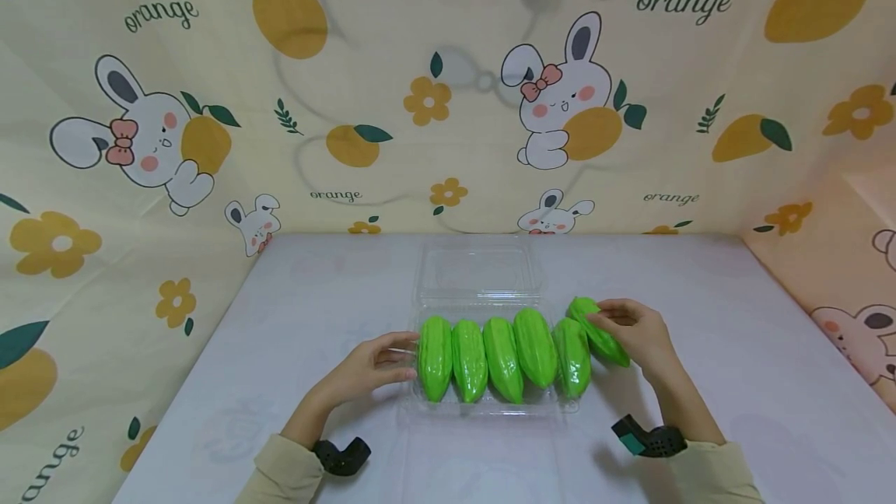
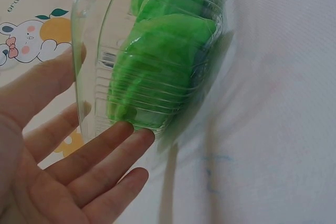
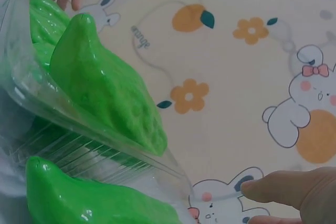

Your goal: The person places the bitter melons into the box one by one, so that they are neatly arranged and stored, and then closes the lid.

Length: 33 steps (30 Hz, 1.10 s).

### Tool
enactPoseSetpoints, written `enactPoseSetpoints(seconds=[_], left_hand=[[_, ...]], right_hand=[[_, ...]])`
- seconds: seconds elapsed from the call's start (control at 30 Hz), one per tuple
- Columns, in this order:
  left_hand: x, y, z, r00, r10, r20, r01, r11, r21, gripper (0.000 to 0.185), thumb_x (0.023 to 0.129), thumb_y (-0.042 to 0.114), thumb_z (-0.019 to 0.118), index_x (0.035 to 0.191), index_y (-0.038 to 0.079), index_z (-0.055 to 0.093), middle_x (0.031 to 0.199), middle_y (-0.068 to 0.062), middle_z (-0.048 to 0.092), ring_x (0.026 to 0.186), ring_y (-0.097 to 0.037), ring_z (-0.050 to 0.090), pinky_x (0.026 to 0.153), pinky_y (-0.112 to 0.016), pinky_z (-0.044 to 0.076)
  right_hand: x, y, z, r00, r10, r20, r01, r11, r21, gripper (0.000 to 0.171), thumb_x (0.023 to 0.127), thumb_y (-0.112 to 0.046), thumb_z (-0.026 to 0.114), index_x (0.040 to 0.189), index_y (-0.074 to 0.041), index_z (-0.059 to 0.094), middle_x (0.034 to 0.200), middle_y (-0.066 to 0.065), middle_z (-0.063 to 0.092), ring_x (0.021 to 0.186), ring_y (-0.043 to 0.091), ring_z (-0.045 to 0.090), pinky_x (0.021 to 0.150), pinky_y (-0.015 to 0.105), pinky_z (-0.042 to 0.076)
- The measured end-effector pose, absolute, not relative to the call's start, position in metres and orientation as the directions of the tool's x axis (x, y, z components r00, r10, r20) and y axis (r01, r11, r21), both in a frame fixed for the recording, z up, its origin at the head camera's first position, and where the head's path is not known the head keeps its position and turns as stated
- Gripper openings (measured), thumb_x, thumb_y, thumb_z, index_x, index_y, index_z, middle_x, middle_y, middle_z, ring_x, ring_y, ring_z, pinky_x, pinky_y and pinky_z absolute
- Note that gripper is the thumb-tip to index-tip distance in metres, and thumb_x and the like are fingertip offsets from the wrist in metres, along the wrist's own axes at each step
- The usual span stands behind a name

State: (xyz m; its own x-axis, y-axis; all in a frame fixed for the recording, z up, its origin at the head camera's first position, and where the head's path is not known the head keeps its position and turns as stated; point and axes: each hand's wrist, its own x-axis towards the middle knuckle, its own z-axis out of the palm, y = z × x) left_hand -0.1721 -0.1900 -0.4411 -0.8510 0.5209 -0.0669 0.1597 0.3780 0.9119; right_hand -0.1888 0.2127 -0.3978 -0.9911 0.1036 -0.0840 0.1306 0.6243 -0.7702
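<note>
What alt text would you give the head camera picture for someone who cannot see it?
Two hands work at a clear plastic clamshell tray holding five green toy gourds; the right hand grips a sixth gourd at the tray's right edge, while the left hand touches its left side. Cartoon rabbit-and-orange cloth hangs behind.

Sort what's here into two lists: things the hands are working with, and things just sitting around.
In use:
left hand
right hand
clear plastic box
five green gourds in the box
sixth gourd, at the box's right edge

Just around:
white table
bunny-and-orange backdrop cloth
</note>
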Motion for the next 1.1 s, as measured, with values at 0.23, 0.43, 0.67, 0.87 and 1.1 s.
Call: enactPoseSetpoints(seconds=[0.23,0.43,0.67,0.87,1.1], left_hand=[[-0.172,-0.190,-0.441,-0.850,0.523,-0.064,0.163,0.377,0.911,0.061,0.086,0.027,0.065,0.138,0.007,0.040,0.134,-0.019,0.051,0.121,-0.036,0.053,0.098,-0.033,0.051],[-0.172,-0.190,-0.442,-0.852,0.519,-0.063,0.168,0.386,0.907,0.061,0.086,0.028,0.065,0.137,0.007,0.040,0.134,-0.019,0.052,0.121,-0.036,0.054,0.098,-0.033,0.051],[-0.172,-0.190,-0.442,-0.852,0.520,-0.064,0.165,0.381,0.910,0.060,0.086,0.028,0.065,0.137,0.008,0.041,0.134,-0.019,0.052,0.121,-0.035,0.054,0.099,-0.033,0.051],[-0.173,-0.190,-0.442,-0.853,0.518,-0.067,0.160,0.382,0.910,0.060,0.086,0.028,0.065,0.137,0.009,0.041,0.134,-0.018,0.052,0.122,-0.035,0.053,0.099,-0.033,0.051],[-0.173,-0.191,-0.444,-0.850,0.523,-0.067,0.160,0.377,0.912,0.060,0.086,0.027,0.065,0.138,0.009,0.040,0.134,-0.018,0.051,0.122,-0.035,0.053,0.098,-0.032,0.051]], right_hand=[[-0.190,0.214,-0.401,-0.990,0.118,-0.078,0.134,0.613,-0.779,0.055,0.088,-0.039,0.060,0.125,0.001,0.051,0.119,0.023,0.058,0.110,0.031,0.056,0.070,0.007,0.043],[-0.191,0.216,-0.403,-0.989,0.128,-0.071,0.135,0.613,-0.778,0.055,0.088,-0.038,0.060,0.125,0.001,0.051,0.120,0.022,0.057,0.109,0.030,0.055,0.069,0.006,0.043],[-0.192,0.218,-0.406,-0.987,0.142,-0.081,0.152,0.613,-0.775,0.057,0.088,-0.037,0.061,0.127,0.002,0.049,0.122,0.023,0.054,0.111,0.032,0.053,0.070,0.008,0.041],[-0.193,0.221,-0.409,-0.980,0.170,-0.099,0.183,0.608,-0.772,0.058,0.087,-0.034,0.062,0.129,0.003,0.046,0.124,0.024,0.051,0.109,0.031,0.052,0.068,0.008,0.041],[-0.195,0.223,-0.412,-0.971,0.206,-0.118,0.222,0.609,-0.761,0.059,0.085,-0.030,0.065,0.129,0.004,0.046,0.114,0.020,0.053,0.098,0.022,0.051,0.063,0.007,0.041]])
